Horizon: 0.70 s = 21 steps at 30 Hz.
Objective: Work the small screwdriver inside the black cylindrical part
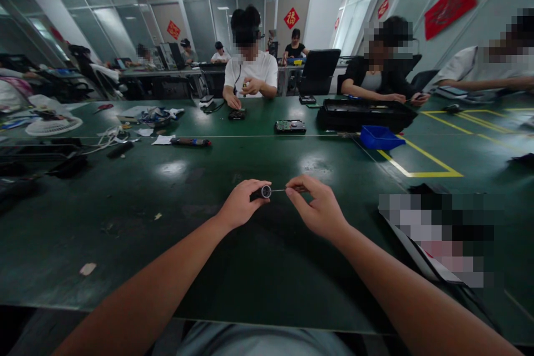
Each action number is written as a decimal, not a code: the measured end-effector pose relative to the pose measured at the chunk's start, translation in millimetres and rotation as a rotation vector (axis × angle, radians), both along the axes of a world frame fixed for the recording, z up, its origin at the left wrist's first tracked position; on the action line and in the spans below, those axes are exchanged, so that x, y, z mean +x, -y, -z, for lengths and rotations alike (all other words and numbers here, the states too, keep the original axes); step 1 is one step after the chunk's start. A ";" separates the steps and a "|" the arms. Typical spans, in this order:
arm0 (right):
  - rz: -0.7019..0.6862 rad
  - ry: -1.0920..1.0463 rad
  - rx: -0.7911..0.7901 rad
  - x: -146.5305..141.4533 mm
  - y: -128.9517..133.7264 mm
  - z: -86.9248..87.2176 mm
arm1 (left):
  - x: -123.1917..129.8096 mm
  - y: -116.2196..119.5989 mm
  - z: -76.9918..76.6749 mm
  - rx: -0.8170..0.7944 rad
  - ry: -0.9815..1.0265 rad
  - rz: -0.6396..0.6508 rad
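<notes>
My left hand (240, 204) is closed on a small black flashlight-like cylinder (266, 192), whose round silvery end faces me. Fingers and thumb grip it from the left, hiding part of its body. Across from it, my right hand (319, 207) pinches a thin screwdriver (278, 191). Its slim metal shaft points left, with the tip at the cylinder's side; whether they touch I cannot tell. Most of the screwdriver's handle is hidden by my fingers. Both hands are held over the green table (267, 267), near its middle.
An electric screwdriver (191, 142) lies beyond my left hand. Further back are an opened circuit-board device (290, 126), a long black housing (367, 114) and a blue bin (381, 138). A blurred-out flat item (434, 245) lies at right. A co-worker (250, 72) sits opposite, handling parts.
</notes>
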State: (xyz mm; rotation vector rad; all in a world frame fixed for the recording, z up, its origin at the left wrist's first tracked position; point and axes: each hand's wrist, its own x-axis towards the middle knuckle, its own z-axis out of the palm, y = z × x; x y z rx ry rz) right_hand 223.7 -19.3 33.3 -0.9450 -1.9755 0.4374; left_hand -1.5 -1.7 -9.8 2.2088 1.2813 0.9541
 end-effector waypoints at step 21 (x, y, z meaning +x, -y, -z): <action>0.151 0.049 -0.143 -2.4 0.8 -4.2 | 1.6 1.5 -3.7 -0.019 0.021 0.009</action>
